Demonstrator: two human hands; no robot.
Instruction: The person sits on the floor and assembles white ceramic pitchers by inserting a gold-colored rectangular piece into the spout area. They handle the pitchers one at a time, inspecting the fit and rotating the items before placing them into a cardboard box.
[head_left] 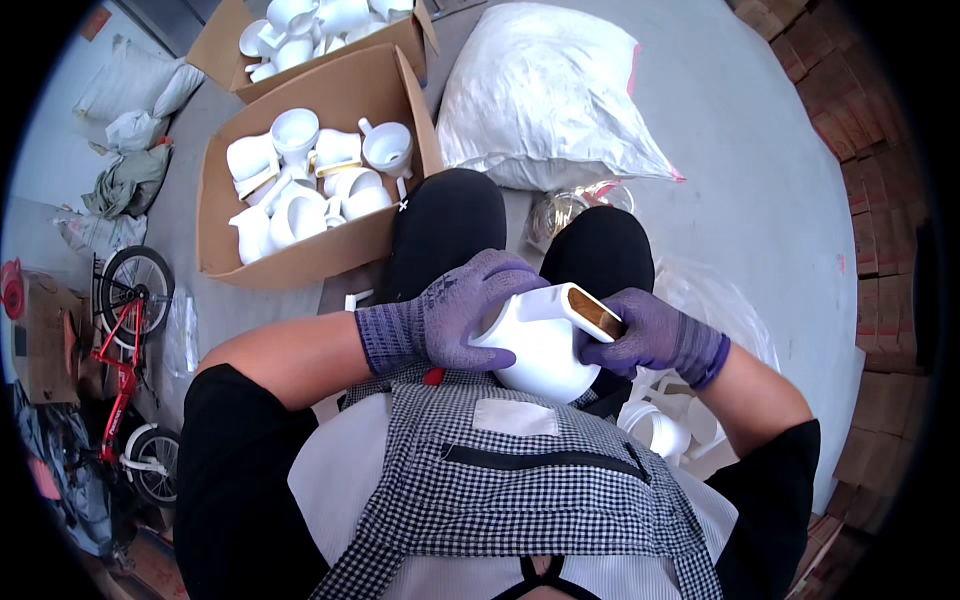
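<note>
In front of my lap I hold a white, rounded jug-like piece with a flat-ended projection whose end face is gold-brown. My left hand, in a purple-grey knit glove, is wrapped round its left side, thumb across the front. My gloved right hand grips the right side, close to the gold-brown end, with its thumb on the white body. The underside of the piece is hidden. More white pieces lie low on my right, partly covered by my arm and apron.
An open cardboard box of white jug-like pieces stands ahead left, with another filled box behind. A large white sack lies ahead. Between my knees is clear wrap with shiny gold pieces. A red bicycle stands left; stacked cartons line the right.
</note>
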